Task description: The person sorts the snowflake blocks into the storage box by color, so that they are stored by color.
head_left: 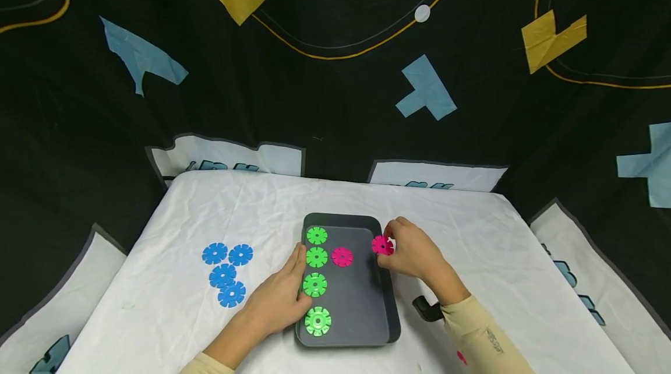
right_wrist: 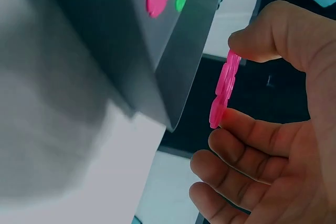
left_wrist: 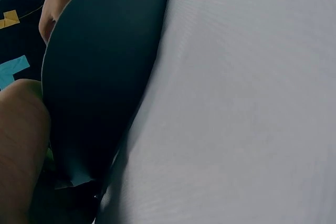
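My right hand (head_left: 414, 249) pinches a pink notched disc (head_left: 382, 245) between thumb and index finger, close over the right rim of a dark grey rectangular tray (head_left: 362, 304). In the right wrist view the held disc (right_wrist: 224, 90) is seen nearly edge-on, the other fingers loosely curled below it. My left hand (head_left: 280, 295) holds the tray's left side, its thumb over the rim and its fingers along the wall. Several green discs (head_left: 317, 257) form a column down the tray's left side. Another pink disc (head_left: 342, 257) lies right of them.
Several blue discs (head_left: 222, 275) lie grouped on the white cloth (head_left: 157, 281) left of the tray. A small pink piece (head_left: 462, 357) shows beside the right sleeve. Behind the table hangs a black curtain (head_left: 325, 112) with yellow and blue patches.
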Motion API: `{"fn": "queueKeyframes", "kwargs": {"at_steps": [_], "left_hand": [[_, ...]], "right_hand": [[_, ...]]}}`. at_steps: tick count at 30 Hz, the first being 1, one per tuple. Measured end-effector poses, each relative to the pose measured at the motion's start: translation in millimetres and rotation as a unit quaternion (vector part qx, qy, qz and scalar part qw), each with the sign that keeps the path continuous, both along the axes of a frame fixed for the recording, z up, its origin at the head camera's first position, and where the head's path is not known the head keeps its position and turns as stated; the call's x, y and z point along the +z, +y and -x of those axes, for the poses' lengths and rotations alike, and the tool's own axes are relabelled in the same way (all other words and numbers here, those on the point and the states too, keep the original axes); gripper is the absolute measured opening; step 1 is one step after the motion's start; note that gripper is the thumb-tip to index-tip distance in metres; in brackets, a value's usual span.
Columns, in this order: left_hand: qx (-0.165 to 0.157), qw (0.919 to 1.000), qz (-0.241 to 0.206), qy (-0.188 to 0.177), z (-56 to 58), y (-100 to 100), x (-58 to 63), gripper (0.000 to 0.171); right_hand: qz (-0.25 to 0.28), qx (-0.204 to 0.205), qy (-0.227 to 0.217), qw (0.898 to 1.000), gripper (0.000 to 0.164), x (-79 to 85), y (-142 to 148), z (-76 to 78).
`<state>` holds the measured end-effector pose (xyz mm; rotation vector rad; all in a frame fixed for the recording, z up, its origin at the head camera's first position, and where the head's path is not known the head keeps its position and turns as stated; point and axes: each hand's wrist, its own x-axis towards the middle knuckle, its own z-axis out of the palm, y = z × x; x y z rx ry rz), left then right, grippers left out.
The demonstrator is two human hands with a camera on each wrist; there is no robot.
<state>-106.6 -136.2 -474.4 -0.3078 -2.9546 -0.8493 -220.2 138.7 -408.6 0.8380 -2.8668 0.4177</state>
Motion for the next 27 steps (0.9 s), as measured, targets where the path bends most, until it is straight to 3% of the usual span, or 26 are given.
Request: {"fn": "queueKeyframes", "kwargs": {"at_steps": [13, 27], "left_hand": [[-0.003, 1.0000, -0.004, 0.002, 0.4, -0.5, 1.5, 0.092], [-0.003, 0.9999, 0.012, 0.010, 0.3, -0.3, -0.2, 0.091]], "right_hand": [[-0.023, 0.040, 0.023, 0.999, 0.038, 3.7, -40.7, 3.0], [-0.037, 0.053, -0.003, 0.998, 0.037, -3.9, -70.2, 11.3]]}}
